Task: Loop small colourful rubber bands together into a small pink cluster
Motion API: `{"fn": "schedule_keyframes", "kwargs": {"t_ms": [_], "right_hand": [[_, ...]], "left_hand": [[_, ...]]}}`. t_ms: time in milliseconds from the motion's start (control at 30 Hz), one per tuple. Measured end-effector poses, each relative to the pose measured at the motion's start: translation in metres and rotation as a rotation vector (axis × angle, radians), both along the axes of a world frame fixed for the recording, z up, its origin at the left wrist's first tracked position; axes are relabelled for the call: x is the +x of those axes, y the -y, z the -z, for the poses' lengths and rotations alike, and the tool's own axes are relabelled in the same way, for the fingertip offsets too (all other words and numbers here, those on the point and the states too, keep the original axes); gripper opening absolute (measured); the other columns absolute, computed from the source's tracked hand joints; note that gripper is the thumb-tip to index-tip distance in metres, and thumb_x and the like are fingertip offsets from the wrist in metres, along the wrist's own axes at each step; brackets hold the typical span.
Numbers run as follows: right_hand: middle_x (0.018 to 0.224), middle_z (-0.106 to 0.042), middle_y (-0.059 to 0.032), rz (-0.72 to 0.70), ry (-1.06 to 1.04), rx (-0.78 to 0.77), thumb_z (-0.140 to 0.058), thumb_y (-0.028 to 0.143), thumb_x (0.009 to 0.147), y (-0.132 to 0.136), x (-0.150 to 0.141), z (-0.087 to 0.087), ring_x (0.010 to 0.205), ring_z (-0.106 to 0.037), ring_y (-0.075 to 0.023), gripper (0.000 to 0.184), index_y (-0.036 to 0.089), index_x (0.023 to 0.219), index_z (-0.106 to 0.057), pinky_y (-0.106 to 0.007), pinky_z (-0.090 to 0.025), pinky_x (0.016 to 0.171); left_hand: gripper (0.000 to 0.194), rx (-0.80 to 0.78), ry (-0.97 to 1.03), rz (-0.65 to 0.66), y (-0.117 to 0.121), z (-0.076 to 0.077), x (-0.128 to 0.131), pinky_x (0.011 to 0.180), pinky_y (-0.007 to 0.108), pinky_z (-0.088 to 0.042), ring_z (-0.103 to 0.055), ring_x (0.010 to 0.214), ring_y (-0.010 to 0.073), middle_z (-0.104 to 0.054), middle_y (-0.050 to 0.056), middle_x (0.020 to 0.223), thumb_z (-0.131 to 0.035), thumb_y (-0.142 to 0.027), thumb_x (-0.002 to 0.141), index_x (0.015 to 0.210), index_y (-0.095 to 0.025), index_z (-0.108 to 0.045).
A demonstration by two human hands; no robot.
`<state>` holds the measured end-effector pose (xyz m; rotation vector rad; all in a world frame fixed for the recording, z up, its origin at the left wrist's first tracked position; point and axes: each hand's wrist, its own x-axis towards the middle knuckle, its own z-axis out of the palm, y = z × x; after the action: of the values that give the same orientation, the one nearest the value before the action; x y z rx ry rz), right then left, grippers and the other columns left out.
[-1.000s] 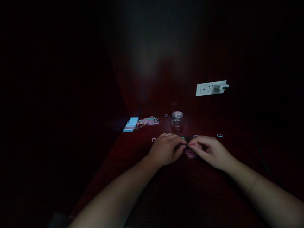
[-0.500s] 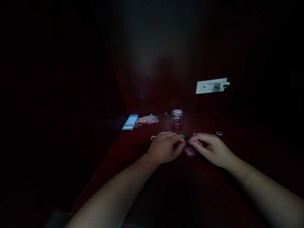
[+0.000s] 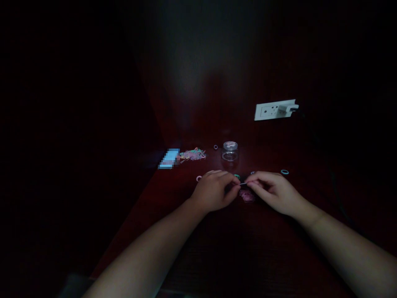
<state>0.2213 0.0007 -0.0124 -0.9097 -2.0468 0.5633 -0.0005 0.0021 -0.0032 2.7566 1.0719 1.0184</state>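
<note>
The scene is very dark. My left hand (image 3: 215, 191) and my right hand (image 3: 270, 190) meet over a dark red table (image 3: 217, 248), fingers pinched together on a tiny thin item (image 3: 243, 183) stretched between them; I cannot make out what it is. Just below the fingertips lies a small pinkish clump of bands (image 3: 247, 196). Small coloured rings lie around the hands: a pink one (image 3: 199, 178) to the left, a green one (image 3: 237, 176) behind, a blue one (image 3: 284, 171) to the right.
A small clear jar (image 3: 230, 150) stands behind the hands. To its left lie a pile of coloured small bands (image 3: 193, 155) and a light blue blurred item (image 3: 169, 159). A white wall socket with a plug (image 3: 275, 109) sits on the back panel at right.
Both hands stay pinched together at the same spot; the whole view has shifted slightly, so everything sits a little higher in the picture.
</note>
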Motion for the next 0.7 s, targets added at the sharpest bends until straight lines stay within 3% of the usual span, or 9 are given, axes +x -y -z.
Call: {"fn": "schedule_keyframes", "kwargs": {"t_ms": [700], "right_hand": [[0.067, -0.063, -0.0030, -0.001, -0.004, -0.008, -0.059, 0.036, 0.092, 0.0003, -0.0001, -0.0012, 0.057, -0.057, -0.0134, 0.022, 0.017, 0.084, -0.070, -0.024, -0.047, 0.053]], "left_hand": [[0.011, 0.009, -0.009, 0.007, -0.0010, 0.0001, 0.0000, 0.080, 0.034, -0.050, -0.067, 0.082, 0.0173, -0.073, 0.001, 0.089, -0.058, -0.030, 0.091, 0.093, -0.022, -0.067]]}}
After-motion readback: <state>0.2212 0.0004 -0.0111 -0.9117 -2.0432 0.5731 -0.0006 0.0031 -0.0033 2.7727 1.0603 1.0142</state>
